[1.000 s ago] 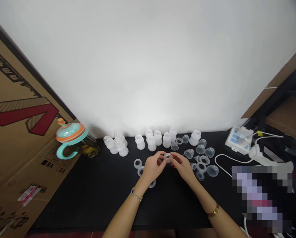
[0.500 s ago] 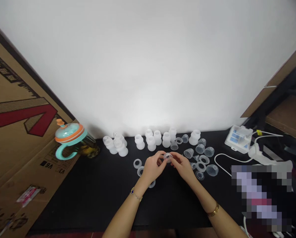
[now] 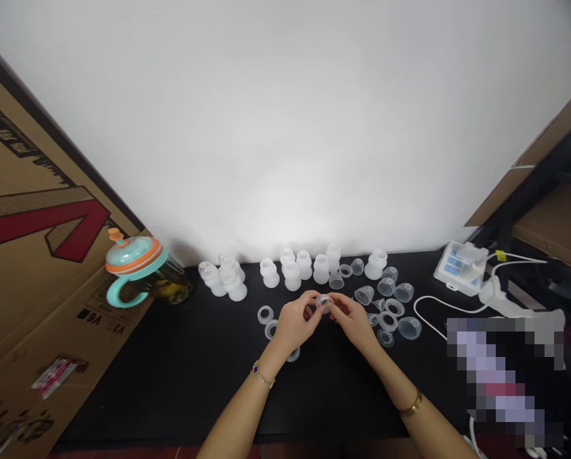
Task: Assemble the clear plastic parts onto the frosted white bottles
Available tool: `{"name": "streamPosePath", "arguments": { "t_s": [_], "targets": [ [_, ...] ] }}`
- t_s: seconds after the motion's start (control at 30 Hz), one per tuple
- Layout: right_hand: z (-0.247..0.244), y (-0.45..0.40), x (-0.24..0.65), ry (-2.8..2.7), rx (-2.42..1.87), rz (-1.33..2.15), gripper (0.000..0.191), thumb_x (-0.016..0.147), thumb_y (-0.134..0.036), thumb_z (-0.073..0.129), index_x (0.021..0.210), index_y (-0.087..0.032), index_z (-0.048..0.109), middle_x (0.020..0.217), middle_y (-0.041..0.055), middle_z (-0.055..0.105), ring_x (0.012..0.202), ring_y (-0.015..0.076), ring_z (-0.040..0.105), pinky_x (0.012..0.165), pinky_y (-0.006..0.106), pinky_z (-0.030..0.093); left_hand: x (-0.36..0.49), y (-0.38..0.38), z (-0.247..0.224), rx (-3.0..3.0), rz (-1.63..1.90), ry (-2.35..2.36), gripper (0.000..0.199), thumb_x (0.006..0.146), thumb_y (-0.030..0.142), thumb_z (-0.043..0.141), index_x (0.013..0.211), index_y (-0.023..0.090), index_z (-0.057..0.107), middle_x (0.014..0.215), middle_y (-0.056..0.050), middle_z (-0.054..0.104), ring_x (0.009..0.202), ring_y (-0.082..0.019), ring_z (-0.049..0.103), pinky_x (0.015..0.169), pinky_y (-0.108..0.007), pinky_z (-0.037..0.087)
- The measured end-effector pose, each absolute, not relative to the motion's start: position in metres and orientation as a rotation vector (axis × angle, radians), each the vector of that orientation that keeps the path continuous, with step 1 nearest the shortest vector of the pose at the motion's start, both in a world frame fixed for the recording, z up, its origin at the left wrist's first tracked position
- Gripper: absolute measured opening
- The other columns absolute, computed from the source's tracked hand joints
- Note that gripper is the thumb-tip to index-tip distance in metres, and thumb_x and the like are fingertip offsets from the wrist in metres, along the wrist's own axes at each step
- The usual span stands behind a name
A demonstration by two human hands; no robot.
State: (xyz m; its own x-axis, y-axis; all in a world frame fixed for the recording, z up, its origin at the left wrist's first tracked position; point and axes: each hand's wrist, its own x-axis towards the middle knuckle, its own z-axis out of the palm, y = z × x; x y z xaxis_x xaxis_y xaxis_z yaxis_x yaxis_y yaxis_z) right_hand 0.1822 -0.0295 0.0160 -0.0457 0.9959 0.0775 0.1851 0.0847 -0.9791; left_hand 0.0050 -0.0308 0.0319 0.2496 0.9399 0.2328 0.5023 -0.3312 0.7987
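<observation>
My left hand [image 3: 298, 320] and my right hand [image 3: 351, 319] meet above the black table, both pinching one small translucent ring [image 3: 323, 302] between their fingertips. Beyond them stand several open white bottles [image 3: 292, 276]. Farther left is a group of bottles with clear tops [image 3: 232, 284]. Loose rings [image 3: 265, 315] lie left of my left hand, one partly hidden under the wrist. Right of my right hand lie more rings [image 3: 387, 321] and several clear domed caps [image 3: 410, 328].
A teal-lidded jug [image 3: 171, 284] stands at the left beside a large cardboard box [image 3: 37, 287]. At the right are a white power strip [image 3: 459, 268], white cables and a pixelated area. A white wall rises behind the table [image 3: 180, 382].
</observation>
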Motion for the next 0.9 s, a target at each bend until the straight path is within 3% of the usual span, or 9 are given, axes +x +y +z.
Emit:
{"name": "streamPosePath", "arguments": {
  "t_s": [0.9],
  "targets": [
    [0.0163,-0.0284,0.1823,-1.393,-1.276,1.069,0.038,0.081,-0.05,0.065,0.101,-0.019,0.076,0.086,0.0072,0.076,0.065,0.0203,0.066,0.061,0.032,0.055,0.0047,-0.0314,0.0325,1.981,0.979,1.314,0.024,0.092,0.032,0.059,0.114,0.025,0.064,0.091,0.001,0.076,0.067,-0.013,0.067,0.069,-0.024,0.052]
  ]
}}
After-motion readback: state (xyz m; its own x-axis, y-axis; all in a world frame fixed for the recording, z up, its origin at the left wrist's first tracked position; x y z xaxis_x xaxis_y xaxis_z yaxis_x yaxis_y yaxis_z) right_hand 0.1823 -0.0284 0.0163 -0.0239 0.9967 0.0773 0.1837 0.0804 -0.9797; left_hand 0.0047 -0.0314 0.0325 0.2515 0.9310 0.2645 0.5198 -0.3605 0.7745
